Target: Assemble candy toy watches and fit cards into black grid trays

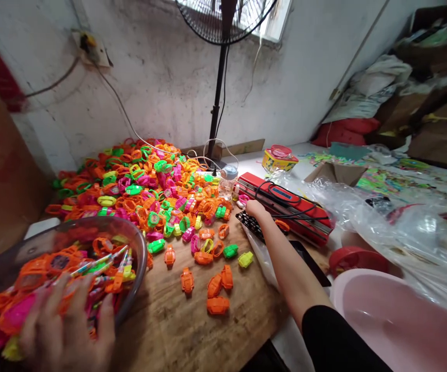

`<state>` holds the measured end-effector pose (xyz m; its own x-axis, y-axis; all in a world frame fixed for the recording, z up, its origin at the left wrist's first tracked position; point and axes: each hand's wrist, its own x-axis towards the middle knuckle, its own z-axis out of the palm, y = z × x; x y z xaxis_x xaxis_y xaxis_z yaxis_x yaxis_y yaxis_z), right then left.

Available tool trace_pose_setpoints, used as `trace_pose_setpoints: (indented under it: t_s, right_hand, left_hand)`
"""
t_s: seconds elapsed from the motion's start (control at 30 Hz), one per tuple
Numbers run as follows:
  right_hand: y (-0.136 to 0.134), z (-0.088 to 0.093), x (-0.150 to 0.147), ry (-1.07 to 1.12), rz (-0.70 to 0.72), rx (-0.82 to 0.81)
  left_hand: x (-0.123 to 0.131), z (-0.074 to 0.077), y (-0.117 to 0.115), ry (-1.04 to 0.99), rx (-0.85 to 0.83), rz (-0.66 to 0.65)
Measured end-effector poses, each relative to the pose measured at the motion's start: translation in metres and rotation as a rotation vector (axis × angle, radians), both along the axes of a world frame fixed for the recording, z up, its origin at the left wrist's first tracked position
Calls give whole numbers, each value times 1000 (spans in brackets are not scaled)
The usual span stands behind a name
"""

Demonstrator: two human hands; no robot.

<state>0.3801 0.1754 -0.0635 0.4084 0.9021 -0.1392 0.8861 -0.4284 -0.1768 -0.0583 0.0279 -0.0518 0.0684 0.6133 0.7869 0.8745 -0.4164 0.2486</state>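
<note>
My left hand [68,320] is at the lower left, slightly blurred, its fingers spread over the contents of a dark see-through basin [140,253]. Orange, pink and yellow toy watches [32,271] fill the basin, along with slim shiny packaged sticks [99,262]. At the end of my outstretched right arm, my right hand [254,208] is beside a red heat sealer [285,201] and above a black perforated strip [250,223]. Its fingers are hidden from view; a small pink and white item [242,199] lies close to them.
A large heap of toy watches [149,191] covers the back left of the wooden table [169,330]. Several loose ones [218,305] lie in front. A pink tub [397,320], clear plastic bags [413,232] and a yellow tin [280,161] are on the right. A fan pole [216,98] stands behind.
</note>
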Motion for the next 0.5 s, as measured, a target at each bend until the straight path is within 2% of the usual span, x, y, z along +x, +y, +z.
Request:
trace_pose_setpoints:
  t_s: [0.07, 0.17, 0.3, 0.5]
  right_hand:
    - [-1, -12, 11, -24, 25, -56]
    - [-6, -24, 28, -59, 64, -117]
    - [0, -31, 47, -111, 86, -139]
    - [31, -46, 38, -156, 68, -187]
  left_hand:
    - [15, -6, -7, 70, 57, 10]
    - [31, -10, -13, 58, 19, -80]
    - [35, -10, -13, 73, -69, -148]
    - [38, -12, -10, 187, -77, -210]
